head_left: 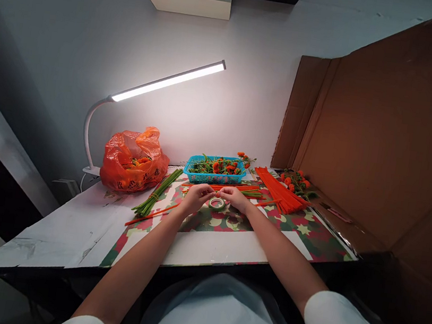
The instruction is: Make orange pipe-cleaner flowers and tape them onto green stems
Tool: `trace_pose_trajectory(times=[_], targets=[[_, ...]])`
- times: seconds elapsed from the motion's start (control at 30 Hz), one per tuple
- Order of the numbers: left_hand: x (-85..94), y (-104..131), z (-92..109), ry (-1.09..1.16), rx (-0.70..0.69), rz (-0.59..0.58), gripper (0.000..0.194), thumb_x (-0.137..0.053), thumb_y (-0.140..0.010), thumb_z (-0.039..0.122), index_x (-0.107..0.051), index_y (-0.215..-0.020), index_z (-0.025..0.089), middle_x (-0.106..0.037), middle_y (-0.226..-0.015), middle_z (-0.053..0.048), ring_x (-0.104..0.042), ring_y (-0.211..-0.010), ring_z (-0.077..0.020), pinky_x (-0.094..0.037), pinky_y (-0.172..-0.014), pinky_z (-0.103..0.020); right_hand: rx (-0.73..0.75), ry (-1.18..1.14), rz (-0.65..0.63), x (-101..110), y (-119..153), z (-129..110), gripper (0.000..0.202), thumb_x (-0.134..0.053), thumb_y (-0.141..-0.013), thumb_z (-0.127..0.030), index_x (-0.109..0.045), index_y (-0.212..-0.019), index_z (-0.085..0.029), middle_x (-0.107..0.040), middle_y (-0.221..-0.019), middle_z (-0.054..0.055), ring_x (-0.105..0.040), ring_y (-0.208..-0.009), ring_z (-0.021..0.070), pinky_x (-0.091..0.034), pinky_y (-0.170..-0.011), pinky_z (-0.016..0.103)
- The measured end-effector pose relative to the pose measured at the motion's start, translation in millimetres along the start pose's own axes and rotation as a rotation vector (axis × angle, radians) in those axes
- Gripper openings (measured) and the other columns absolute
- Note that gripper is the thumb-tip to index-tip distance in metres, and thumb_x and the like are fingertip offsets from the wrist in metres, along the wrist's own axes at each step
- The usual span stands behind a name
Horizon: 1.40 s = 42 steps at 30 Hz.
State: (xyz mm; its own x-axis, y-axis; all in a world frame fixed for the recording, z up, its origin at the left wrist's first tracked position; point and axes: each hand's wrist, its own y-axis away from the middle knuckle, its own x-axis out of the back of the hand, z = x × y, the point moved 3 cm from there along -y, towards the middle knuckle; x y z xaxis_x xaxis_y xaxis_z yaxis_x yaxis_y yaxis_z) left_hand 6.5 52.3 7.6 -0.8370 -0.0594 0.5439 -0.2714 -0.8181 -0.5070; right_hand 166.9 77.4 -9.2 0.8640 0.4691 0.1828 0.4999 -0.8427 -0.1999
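Observation:
My left hand and my right hand meet over the middle of the table, fingertips pinched close together. Something small and orange shows between them, too small to make out. Just under the fingertips lies a roll of green tape. Behind my hands are orange and green stems lying flat, and beyond them a blue basket holding orange flowers with green stems. To the right is a fanned bundle of orange pipe-cleaner-like sticks.
A red plastic bag stands at the back left beside a lit lamp. A green stem bundle and an orange stick lie left. More orange flowers are back right, near cardboard.

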Motion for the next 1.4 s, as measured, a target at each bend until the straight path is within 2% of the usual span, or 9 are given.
trace_pose_trajectory(times=[0.17, 0.47, 0.57, 0.67, 0.87, 1.0, 1.1, 1.27, 1.4], targets=[[2.6, 1, 7, -0.005, 0.006, -0.064, 0.037, -0.058, -0.075, 0.054, -0.064, -0.066, 0.019, -0.062, -0.064, -0.002, -0.048, -0.059, -0.0131, -0.039, -0.055, -0.024, 0.028, 0.085, -0.009, 4, 2, -5, 0.049, -0.072, -0.058, -0.06, -0.059, -0.068, -0.014, -0.049, -0.059, -0.004, -0.038, -0.056, 0.0082, -0.027, -0.051, 0.022], [1.7, 0, 0, 0.031, 0.064, -0.153, 0.036, -0.058, -0.074, 0.052, -0.067, -0.068, 0.017, -0.062, -0.062, -0.001, -0.047, -0.056, -0.012, -0.037, -0.052, -0.023, 0.036, 0.187, -0.046, 6, 2, -4, 0.045, -0.076, -0.057, -0.054, -0.061, -0.071, -0.013, -0.051, -0.055, -0.004, -0.039, -0.05, 0.0074, -0.027, -0.048, 0.021], [3.2, 0, 1, 0.015, 0.065, -0.151, 0.035, -0.059, -0.074, 0.051, -0.066, -0.066, 0.017, -0.061, -0.061, -0.001, -0.046, -0.055, -0.0119, -0.036, -0.051, -0.023, 0.083, 0.272, -0.011, 3, 1, -4, 0.042, -0.076, -0.058, -0.051, -0.06, -0.069, -0.014, -0.052, -0.054, -0.004, -0.042, -0.05, 0.0084, -0.029, -0.049, 0.021], [5.1, 0, 4, -0.01, 0.056, -0.111, 0.034, -0.059, -0.074, 0.049, -0.066, -0.064, 0.017, -0.06, -0.058, 0.0, -0.045, -0.053, -0.0116, -0.035, -0.05, -0.023, 0.183, 0.347, 0.058, 1, 1, -6, 0.034, -0.073, -0.065, -0.046, -0.059, -0.067, -0.015, -0.059, -0.062, 0.001, -0.051, -0.058, 0.0123, -0.036, -0.054, 0.023], [5.9, -2, 2, -0.051, 0.057, -0.045, 0.03, -0.059, -0.074, 0.042, -0.061, -0.058, 0.017, -0.054, -0.052, 0.002, -0.042, -0.05, -0.0101, -0.033, -0.049, -0.022, 0.37, 0.789, 0.186, -6, 3, -16, 0.012, -0.06, -0.079, -0.021, -0.058, -0.068, -0.017, -0.06, -0.067, 0.002, -0.052, -0.065, 0.0148, -0.035, -0.069, 0.027], [5.9, -4, -5, 0.021, 0.134, -0.039, 0.033, -0.059, -0.074, 0.045, -0.058, -0.059, 0.016, -0.056, -0.054, 0.001, -0.045, -0.05, -0.0109, -0.035, -0.049, -0.023, 0.419, 1.0, 0.245, -12, 4, -20, 0.014, -0.052, -0.083, -0.017, -0.059, -0.072, -0.017, -0.059, -0.066, 0.004, -0.05, -0.068, 0.0166, -0.032, -0.077, 0.031], [4.6, -2, -4, -0.05, 0.095, -0.018, 0.032, -0.056, -0.077, 0.044, -0.056, -0.06, 0.017, -0.056, -0.054, 0.0, -0.045, -0.05, -0.0112, -0.034, -0.049, -0.023, 0.357, 0.889, 0.263, -11, 5, -17, 0.016, -0.054, -0.084, -0.023, -0.06, -0.071, -0.017, -0.06, -0.067, 0.004, -0.05, -0.066, 0.0153, -0.033, -0.075, 0.031], [0.1, 4, 12, -0.392, -0.182, 0.099, 0.023, -0.051, -0.085, 0.032, -0.057, -0.067, 0.019, -0.059, -0.067, -0.001, -0.05, -0.058, -0.0121, -0.036, -0.055, -0.023, 0.175, 0.325, 0.156, 0, 0, -6, 0.032, -0.062, -0.075, -0.047, -0.063, -0.075, -0.015, -0.058, -0.064, 0.0, -0.046, -0.058, 0.0115, -0.034, -0.057, 0.025], [-2.5, 7, 18, -0.611, -0.312, 0.149, 0.023, -0.046, -0.09, 0.027, -0.058, -0.072, 0.019, -0.059, -0.072, -0.002, -0.051, -0.057, -0.0114, -0.031, -0.052, -0.024, 0.054, 0.069, 0.086, 7, -3, -5, 0.04, -0.062, -0.069, -0.054, -0.061, -0.067, -0.014, -0.051, -0.056, -0.003, -0.042, -0.056, 0.0096, -0.033, -0.055, 0.024]])
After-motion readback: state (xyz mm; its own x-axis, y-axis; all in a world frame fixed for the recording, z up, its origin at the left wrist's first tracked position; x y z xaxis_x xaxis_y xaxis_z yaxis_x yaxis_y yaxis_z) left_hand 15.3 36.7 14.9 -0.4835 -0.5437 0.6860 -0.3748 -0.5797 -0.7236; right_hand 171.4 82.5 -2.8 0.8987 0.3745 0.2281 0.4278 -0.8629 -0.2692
